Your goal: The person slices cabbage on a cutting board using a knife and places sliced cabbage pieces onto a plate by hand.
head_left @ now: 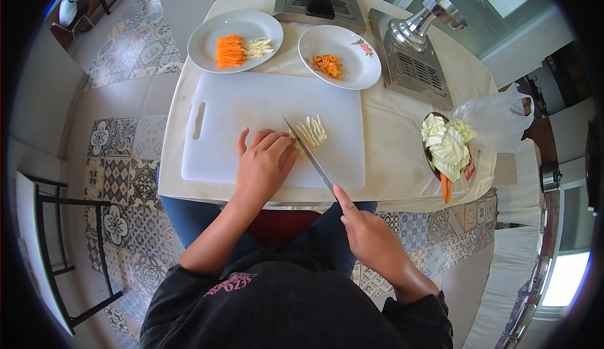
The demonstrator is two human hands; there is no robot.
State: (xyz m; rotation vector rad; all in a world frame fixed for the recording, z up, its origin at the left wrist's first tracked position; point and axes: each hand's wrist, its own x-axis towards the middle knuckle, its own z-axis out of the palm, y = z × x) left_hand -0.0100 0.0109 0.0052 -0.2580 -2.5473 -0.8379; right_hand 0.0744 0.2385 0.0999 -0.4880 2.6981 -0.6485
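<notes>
My right hand (371,236) is wrapped round the handle of a kitchen knife (314,164), its forefinger stretched along the spine. The blade slants across a white cutting board (220,154), its edge among pale cabbage strips (312,131). Close to the left of the blade, my left hand (264,160) presses down with bent fingers on a piece of cabbage, mostly hidden beneath them. Behind the board, a white plate (201,37) bears orange carrot strips (230,51) and pale strips (258,47). A flowered bowl (355,72) holds a small heap of carrot shreds (329,66).
A bowl of cabbage leaves (450,144) with carrots (446,188) stands at the right, beside a clear plastic bag (497,117). Metal stands (415,69) occupy the back, one with a black phone (319,3) on it. A person (71,6) sits far off at upper left.
</notes>
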